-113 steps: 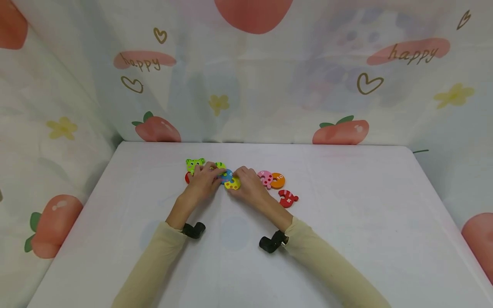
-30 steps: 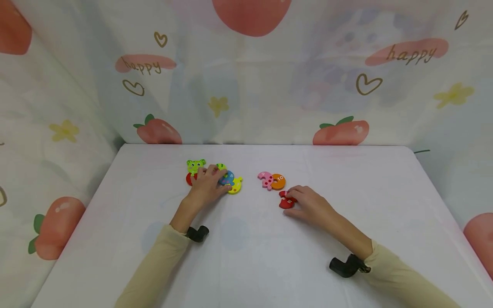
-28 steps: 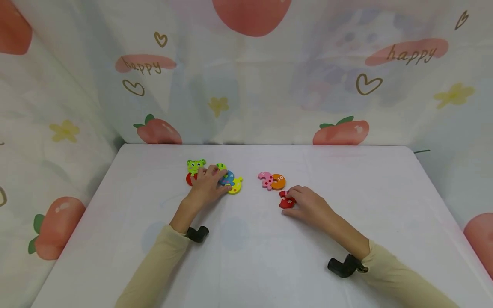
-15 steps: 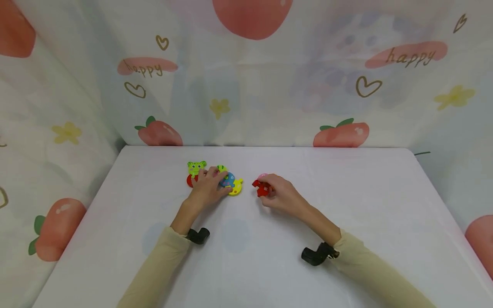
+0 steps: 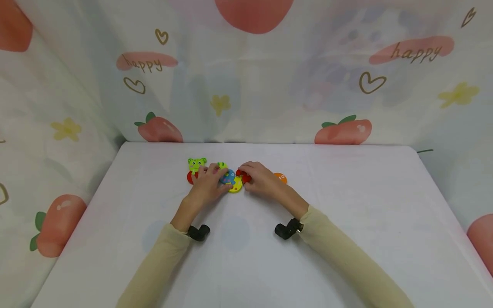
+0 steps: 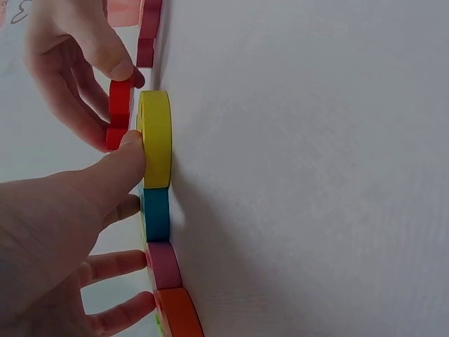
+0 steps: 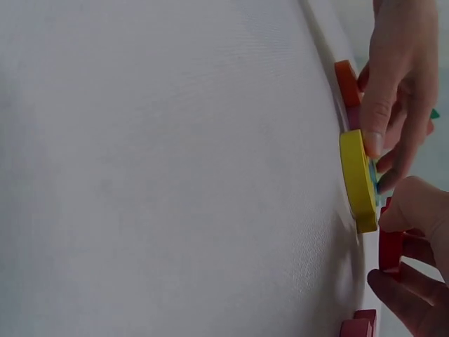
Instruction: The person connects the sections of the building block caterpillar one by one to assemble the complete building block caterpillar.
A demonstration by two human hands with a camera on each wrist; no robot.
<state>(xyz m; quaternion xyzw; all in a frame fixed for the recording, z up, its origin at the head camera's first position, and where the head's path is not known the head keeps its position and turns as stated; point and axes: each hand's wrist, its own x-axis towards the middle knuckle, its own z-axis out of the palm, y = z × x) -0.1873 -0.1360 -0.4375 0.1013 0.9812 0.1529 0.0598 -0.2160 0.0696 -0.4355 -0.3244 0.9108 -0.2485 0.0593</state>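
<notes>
My left hand (image 5: 204,186) rests spread over a chain of flat, numbered wooden puzzle pieces. Its thumb touches the yellow piece (image 6: 158,140); other fingertips touch the pink piece (image 6: 165,265) and the orange piece (image 6: 180,312) in the left wrist view. A blue piece (image 5: 227,176) lies between, and a green animal-head piece (image 5: 196,164) tops the chain's left end. Between thumb and fingers, my right hand (image 5: 263,179) pinches a red puzzle piece (image 7: 390,249). It is held slightly off the table, close beside the yellow piece's right end; whether they touch I cannot tell.
Right of the chain, an orange piece (image 5: 281,177) marked 10 shows partly behind the right hand. A pink piece (image 7: 358,326) lies near it, hidden in the head view. Behind the white table (image 5: 346,192) hangs a printed cloth (image 5: 269,85).
My right hand has taken the red piece from the right side of the table and carried it left, past the pink and orange pieces, to the yellow one. My left hand has stayed put lately.
</notes>
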